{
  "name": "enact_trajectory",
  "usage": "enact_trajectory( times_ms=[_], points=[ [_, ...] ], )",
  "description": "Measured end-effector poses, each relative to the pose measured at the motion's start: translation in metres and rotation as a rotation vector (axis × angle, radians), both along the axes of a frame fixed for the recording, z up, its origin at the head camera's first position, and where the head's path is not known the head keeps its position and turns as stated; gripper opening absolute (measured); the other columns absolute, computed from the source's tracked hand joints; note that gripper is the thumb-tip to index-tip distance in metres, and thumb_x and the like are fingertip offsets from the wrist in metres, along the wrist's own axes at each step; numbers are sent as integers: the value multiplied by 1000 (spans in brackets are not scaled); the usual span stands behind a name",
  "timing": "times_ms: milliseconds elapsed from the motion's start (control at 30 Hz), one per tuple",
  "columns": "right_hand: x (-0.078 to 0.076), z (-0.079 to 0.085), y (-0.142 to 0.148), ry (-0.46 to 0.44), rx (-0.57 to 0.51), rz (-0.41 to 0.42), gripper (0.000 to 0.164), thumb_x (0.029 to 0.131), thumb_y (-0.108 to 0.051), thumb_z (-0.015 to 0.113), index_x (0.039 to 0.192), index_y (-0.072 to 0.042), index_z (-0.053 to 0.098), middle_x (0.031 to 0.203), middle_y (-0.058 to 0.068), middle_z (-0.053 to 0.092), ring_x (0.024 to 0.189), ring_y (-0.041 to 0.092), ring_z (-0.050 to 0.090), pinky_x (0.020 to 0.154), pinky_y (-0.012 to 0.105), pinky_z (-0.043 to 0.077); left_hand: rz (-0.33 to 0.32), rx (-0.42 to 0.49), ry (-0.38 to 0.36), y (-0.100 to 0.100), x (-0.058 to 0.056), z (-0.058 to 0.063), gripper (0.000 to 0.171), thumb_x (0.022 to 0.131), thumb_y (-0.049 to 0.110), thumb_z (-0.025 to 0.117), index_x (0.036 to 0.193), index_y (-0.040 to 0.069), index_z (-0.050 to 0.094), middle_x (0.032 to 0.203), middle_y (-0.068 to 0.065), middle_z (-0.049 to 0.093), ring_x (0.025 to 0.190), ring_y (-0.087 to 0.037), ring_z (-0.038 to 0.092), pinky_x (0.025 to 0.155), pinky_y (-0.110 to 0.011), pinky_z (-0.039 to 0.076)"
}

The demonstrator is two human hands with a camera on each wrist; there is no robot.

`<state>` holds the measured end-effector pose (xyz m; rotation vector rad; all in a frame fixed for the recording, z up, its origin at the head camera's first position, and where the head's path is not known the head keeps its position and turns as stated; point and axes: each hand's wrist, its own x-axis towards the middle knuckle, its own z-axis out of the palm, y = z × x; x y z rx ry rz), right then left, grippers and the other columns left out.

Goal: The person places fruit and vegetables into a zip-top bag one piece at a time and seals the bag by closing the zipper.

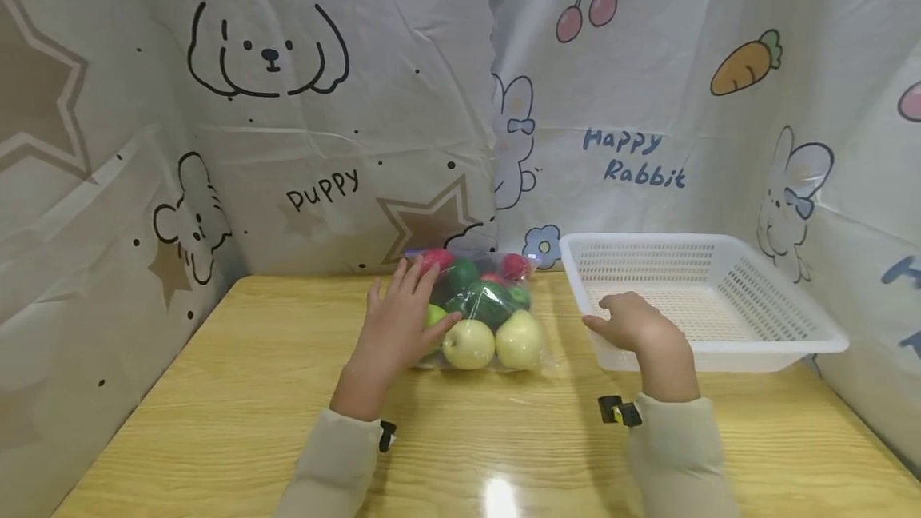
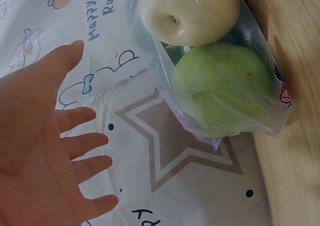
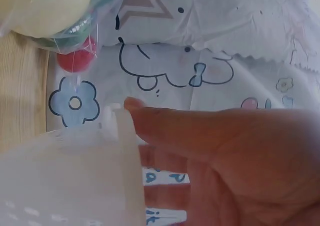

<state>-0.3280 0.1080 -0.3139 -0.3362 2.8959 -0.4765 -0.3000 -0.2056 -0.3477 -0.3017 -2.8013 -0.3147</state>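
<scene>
A clear plastic bag [image 1: 550, 362] of fruit lies on the table, left of a white plastic basket [image 1: 708, 354]. Through it show pale yellow fruits [image 1: 520, 340], a green apple-like fruit [image 2: 222, 85], dark green pieces [image 1: 488, 302] and red ones [image 1: 515, 266]. My left hand [image 1: 399, 318] is over the bag's left side, fingers spread; the left wrist view shows them straight, apart from the plastic. At the basket's left rim, my right hand [image 1: 633, 322] holds on, thumb [image 3: 150, 121] at the edge and fingers across the inner side. Its fingertips are hidden behind the basket wall in the right wrist view.
The wooden table [image 1: 288, 390] reaches back to white cloth walls [image 1: 424, 102] printed with cartoon animals, stars and words. The basket's back edge stands close to the rear cloth, and its right end is near the right-hand cloth wall.
</scene>
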Motion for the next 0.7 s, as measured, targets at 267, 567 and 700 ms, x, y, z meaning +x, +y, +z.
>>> enact_trajectory(
  times_ms=[267,567,700],
  points=[
    [1,-5,10,-106,5,58,62,104,-32,55,143,14,45,146,36,45,134,54,42,106,66,39,-22,28,-35,3,4,0,81,97,55,61,159,10,34,164,-17,29,153,-39,21,114,-74,17],
    [-16,-19,2,-94,-32,-113,63,108,-43,40,158,-6,31,162,30,18,141,62,23,93,92,-6,-7,24,-52,5,2,3,79,98,53,61,159,11,34,164,-16,30,152,-40,22,115,-73,17],
    [-25,-31,-2,-19,-25,-127,62,109,-45,34,160,-10,28,162,30,19,141,62,24,99,88,-9,7,21,-59,4,1,1,80,98,53,61,159,11,33,164,-16,29,152,-39,21,115,-72,18]
  ],
)
